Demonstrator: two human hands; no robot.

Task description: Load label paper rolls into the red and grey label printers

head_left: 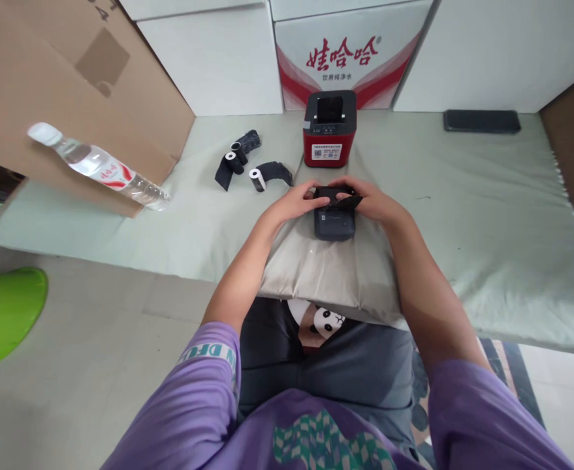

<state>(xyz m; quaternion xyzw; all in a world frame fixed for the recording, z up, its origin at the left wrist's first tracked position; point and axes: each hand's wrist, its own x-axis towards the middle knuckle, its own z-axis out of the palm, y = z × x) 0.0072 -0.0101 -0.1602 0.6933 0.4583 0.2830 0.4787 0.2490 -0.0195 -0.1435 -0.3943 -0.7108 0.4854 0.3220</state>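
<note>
"What's nearest?"

"Two bare forearms [241, 271], running up from purple sleeves [196, 398] at the bottom of the frame, elbows wide, wrists converging just above centre."

"And there?"

"A small dark device [334, 226], resting on the pale green cloth [502, 241]. The left hand [297, 201] grips its upper-left side, thumb laid over the top. The right hand [372, 200] grips the upper-right side, thumb bent inward by a black flap [350, 203]; some fingertips are hidden."

"How far along?"

"Partway, I'd judge: the device is in both hands, yet that flap juts over its right side rather than lying flush. Whether anything sits inside, I can't tell."

"Beyond the hands?"

"Three small rolls [257, 181] lie loose left of upper centre, apart from the device, black film [277, 172] trailing. Behind, at upper centre, a red-and-black machine [328, 147] stands upright. Farthest back, a white carton [343, 65] with red lettering."
</note>
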